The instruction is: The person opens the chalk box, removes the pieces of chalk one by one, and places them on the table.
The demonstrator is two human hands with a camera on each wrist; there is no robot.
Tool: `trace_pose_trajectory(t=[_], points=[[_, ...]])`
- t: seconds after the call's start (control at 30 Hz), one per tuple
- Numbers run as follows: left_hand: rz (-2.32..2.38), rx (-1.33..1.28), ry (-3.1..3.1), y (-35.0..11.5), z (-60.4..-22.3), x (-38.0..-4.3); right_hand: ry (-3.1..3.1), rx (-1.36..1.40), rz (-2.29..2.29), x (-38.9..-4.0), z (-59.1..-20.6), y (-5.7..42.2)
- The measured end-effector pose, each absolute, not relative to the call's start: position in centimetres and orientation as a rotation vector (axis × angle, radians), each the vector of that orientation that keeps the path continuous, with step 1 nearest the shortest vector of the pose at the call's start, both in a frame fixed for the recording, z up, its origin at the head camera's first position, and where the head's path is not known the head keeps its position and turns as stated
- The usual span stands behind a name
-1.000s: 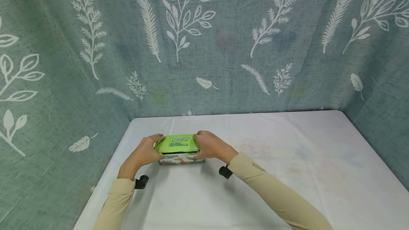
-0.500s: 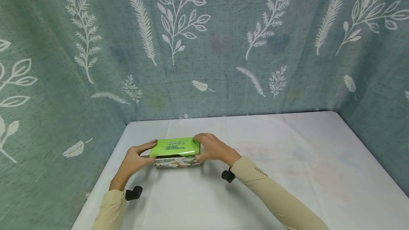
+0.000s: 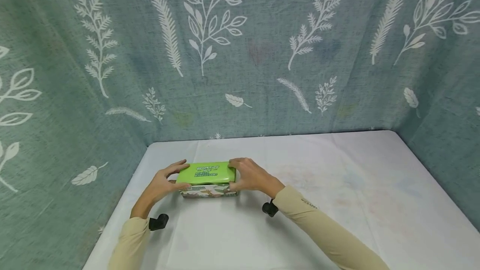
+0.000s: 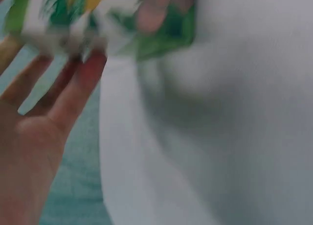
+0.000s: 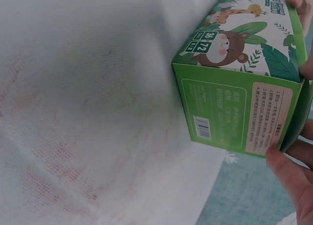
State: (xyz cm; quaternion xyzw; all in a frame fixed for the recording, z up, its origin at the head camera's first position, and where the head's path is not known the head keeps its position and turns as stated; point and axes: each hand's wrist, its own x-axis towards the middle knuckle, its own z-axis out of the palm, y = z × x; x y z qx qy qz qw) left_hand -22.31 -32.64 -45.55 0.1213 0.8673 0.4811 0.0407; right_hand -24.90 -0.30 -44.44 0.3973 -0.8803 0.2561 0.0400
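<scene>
A cardboard box [image 3: 210, 191] printed with cartoon animals and leaves stands on the white-covered table, left of centre in the head view. Its bright green lid [image 3: 205, 174] lies over the top. My left hand [image 3: 161, 184] holds the lid's left end, thumb along the front edge and fingers at the back. At the opposite end, my right hand [image 3: 254, 176] grips the box near the top, thumb in front and fingers behind. The right wrist view shows the green end panel [image 5: 215, 107] with a barcode, and my fingertips at the lid's edge. The left wrist view is blurred.
A white cloth [image 3: 337, 203] with faint reddish stains covers the table. Behind and to the left hangs a blue-green curtain [image 3: 262, 95] with white leaf prints. A small black camera [image 3: 159, 221] sits on the left wrist, another [image 3: 270, 208] on the right.
The head view has shifted slightly. My left hand drew back to the left, then came in again with its thumb on the front edge. The dark gap under the lid's front has narrowed.
</scene>
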Motion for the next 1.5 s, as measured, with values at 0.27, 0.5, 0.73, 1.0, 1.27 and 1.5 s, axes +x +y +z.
trace_pose_trajectory(t=[0.27,0.5,0.73,1.0,1.27,1.5], points=[[1.52,0.322,2.641,-32.2,-46.3,-22.3,-2.718,1.193,0.861,-24.9,-44.4,-0.3],[1.496,0.336,2.706,-31.9,-46.7,-22.0,-2.707,1.178,0.846,-24.8,-44.2,-0.3],[1.595,0.333,2.639,-31.7,-47.1,-21.8,-2.62,1.177,0.917,-24.5,-44.5,-0.6],[1.649,0.241,2.591,-31.9,-47.0,-21.6,-2.547,1.179,1.044,-24.4,-44.9,-0.4],[1.632,0.194,2.712,-31.2,-46.8,-21.7,-2.581,1.101,1.239,-24.5,-44.9,-0.2],[1.9,0.212,2.678,-30.1,-46.1,-20.8,-2.382,0.779,1.512,-23.7,-45.1,-0.7]])
